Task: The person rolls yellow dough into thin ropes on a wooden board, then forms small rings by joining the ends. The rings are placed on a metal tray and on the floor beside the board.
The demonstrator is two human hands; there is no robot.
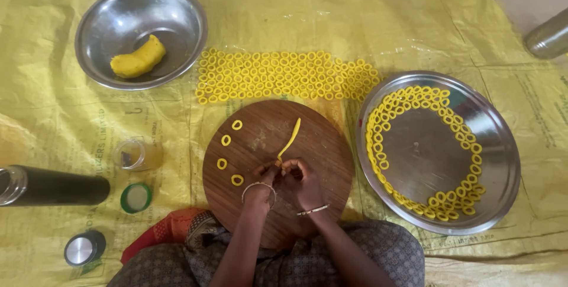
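Note:
A round wooden board (319, 151) lies in front of me. On it runs a thin yellow dough strip (291, 136), slanting away from me. My left hand (264, 181) and my right hand (302, 180) meet at the strip's near end, fingertips pinched on it. Several small yellow dough rings (227, 151) sit in an arc on the board's left side.
A steel bowl (171, 21) at the back left holds a lump of yellow dough (138, 57). Rows of dough rings (284, 75) cover the yellow sheet behind the board. A steel plate (432, 157) on the right carries rings around its rim. A dark flask (50, 186), a small jar (133, 154) and lids lie left.

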